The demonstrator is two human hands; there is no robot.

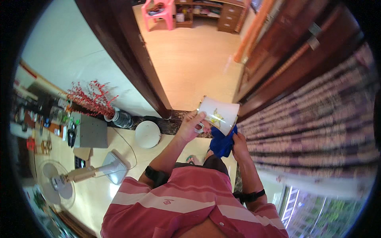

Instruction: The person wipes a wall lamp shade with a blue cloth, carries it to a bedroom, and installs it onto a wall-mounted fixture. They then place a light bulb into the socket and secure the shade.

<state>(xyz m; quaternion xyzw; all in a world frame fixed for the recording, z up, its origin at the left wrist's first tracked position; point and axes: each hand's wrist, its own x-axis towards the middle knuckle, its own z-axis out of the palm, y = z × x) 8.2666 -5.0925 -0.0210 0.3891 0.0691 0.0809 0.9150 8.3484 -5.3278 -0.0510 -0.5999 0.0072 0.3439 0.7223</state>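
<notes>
My left hand (195, 123) is closed on a white, shade-like piece (217, 114) with flared ends, gold-coloured edges and a printed flower. Its thumb lies on the outer face, and a small pale loop shows beside the fingers; I cannot tell whether the loop belongs to the piece. The piece is tilted in front of me, above floor level. A bunched blue cloth (221, 143) hangs from my right hand (239, 145), whose fingers are closed on it. The top of the cloth meets the lower edge of the white piece.
Around me are a doorway with a dark wooden frame (152, 85), a wooden door (274, 51) and a patterned curtain (305, 123). On the left floor sit a round white robot vacuum (148, 134), a standing fan (85, 173), a grey box (91, 131) and a vase (122, 119) of red branches.
</notes>
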